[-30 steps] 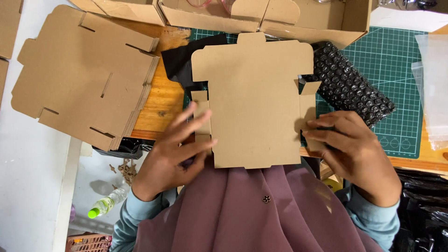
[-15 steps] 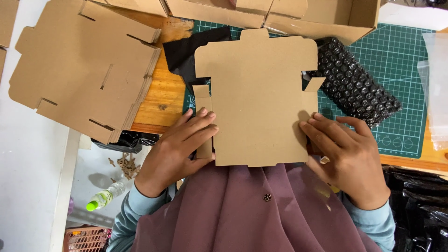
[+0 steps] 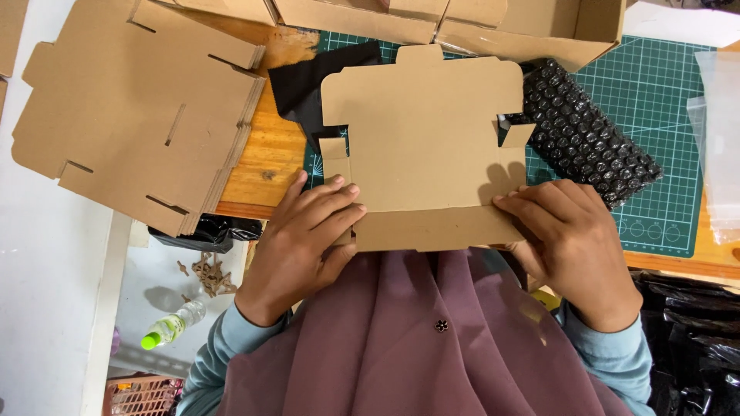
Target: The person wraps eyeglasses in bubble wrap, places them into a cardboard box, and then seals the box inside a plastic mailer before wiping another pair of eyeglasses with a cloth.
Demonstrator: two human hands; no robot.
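A flat die-cut cardboard box blank [image 3: 422, 139] lies on the green cutting mat [image 3: 655, 100] in front of me. Its near panel is bent up along a crease. My left hand [image 3: 304, 239] grips the blank's near left edge, fingers over the left side flap. My right hand [image 3: 566, 239] grips the near right edge, fingers on top of the fold. Both hands hold the same blank.
A stack of flat cardboard blanks [image 3: 135, 108] lies at the left on the wooden table [image 3: 270, 166]. Black bubble wrap [image 3: 586, 135] and black cloth [image 3: 316, 81] lie under the blank. An open cardboard box [image 3: 462, 23] stands behind. Clear plastic bags [image 3: 721, 139] are at right.
The blank's near panel has been folded up along its crease, so the blank looks shorter. Both hands shifted inward and closed on the folded edge.
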